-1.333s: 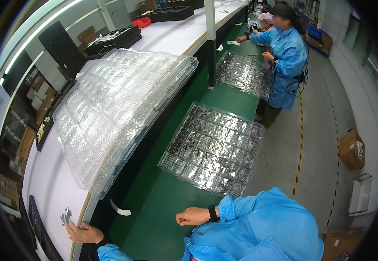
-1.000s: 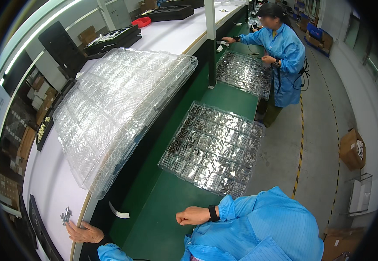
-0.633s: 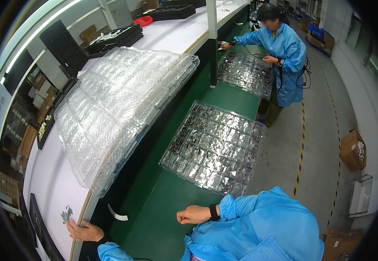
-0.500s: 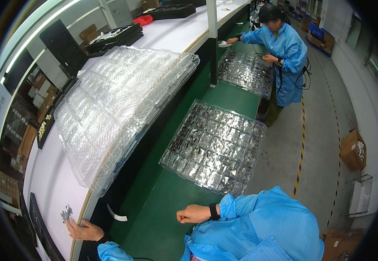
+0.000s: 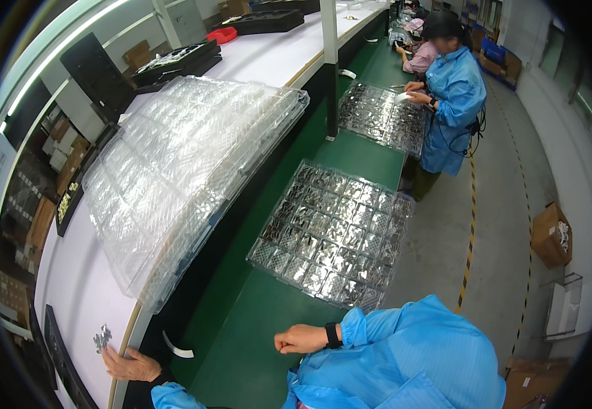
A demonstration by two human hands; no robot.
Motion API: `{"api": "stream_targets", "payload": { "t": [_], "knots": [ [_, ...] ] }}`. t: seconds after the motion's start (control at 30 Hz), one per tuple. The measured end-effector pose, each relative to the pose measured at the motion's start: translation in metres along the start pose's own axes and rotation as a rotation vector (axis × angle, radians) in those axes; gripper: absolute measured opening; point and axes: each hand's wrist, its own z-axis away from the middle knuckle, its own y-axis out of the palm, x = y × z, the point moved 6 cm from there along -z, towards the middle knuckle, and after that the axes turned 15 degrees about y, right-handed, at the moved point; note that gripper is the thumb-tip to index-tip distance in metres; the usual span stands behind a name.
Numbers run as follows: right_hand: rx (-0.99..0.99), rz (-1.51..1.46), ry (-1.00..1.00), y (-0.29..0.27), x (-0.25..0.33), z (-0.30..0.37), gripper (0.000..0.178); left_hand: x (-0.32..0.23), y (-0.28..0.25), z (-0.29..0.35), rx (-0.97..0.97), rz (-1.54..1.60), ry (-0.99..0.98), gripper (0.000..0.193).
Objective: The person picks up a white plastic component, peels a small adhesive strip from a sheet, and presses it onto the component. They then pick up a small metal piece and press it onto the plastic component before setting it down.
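Observation:
At the lower left, my left hand (image 5: 132,367) rests on the edge of the white raised shelf, its fingers stretched out. The fingertips are beside a small heap of silvery metal pieces (image 5: 102,338). My right hand (image 5: 299,339) hovers over the green bench (image 5: 241,327) with its fingers curled closed; what they hold, if anything, is hidden. Ahead of it lies a clear compartment tray (image 5: 333,235) with shiny metal pieces in many of its cells. A curved white strip (image 5: 178,346) lies between my hands.
A stack of clear plastic trays (image 5: 187,163) leans along the white shelf (image 5: 71,273), overhanging its edge. A white post (image 5: 330,41) stands farther along. A co-worker in a blue coat (image 5: 456,88) stands at another filled tray (image 5: 381,116). A cardboard box (image 5: 551,235) sits at right.
The co-worker has drawn both hands together over the far tray, now with a white item in them, and stands more upright. Another person in pink shows behind. My hands have barely moved.

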Motion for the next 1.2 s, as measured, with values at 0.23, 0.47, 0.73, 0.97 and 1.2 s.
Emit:
{"api": "stream_targets", "payload": {
  "t": [0.23, 0.47, 0.73, 0.97, 1.2],
  "knots": [
    [0.016, -0.062, 0.036, 0.0008, -0.0008, 0.0001, 0.014, 0.0008, -0.0016, -0.0006, -0.022, 0.011, -0.003, 0.052],
    [0.026, -0.052, 0.030, 0.0028, -0.0040, -0.0041, 0.014, 0.0022, 0.0013, 0.0020, -0.015, -0.002, -0.005, 0.052],
    [0.025, -0.046, 0.028, 0.0018, -0.0021, -0.0047, 0.014, -0.0008, -0.0014, -0.0023, -0.034, -0.004, 0.006, 0.052],
    [0.025, -0.031, 0.038, 0.0005, -0.0013, -0.0034, 0.014, -0.0024, -0.0046, -0.0044, -0.039, -0.009, 0.016, 0.051],
    [0.012, -0.035, 0.021, 0.0005, 0.0000, -0.0020, 0.014, 0.0017, -0.0012, -0.0007, -0.043, 0.009, 0.002, 0.052]
  ]
}}
